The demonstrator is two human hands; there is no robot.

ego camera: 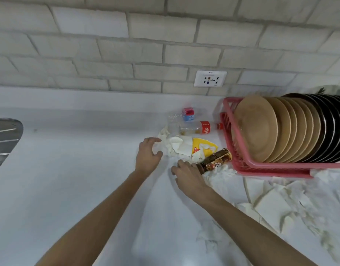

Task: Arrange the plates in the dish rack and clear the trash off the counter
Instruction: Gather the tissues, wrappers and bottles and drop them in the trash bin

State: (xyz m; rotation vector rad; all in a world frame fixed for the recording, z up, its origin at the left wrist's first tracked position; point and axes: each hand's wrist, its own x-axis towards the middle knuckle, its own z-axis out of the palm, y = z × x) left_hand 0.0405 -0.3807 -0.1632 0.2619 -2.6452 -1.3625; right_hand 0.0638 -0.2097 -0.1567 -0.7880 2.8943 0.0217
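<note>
Pink dish rack [242,167] at frame right holds the plates [261,127] on edge; at centre, on the bench [79,169], my left grip [149,152] is spread wide at the crumpled paper [174,147], and my right grip [186,171] covers the brown bottle [217,159] neck, closure not discernible.

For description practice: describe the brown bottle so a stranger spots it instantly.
Start at the pink rack on the right. At its near-left corner lies the brown bottle, by the right hand. Unlike the clear cola bottle behind, it is dark.
</note>
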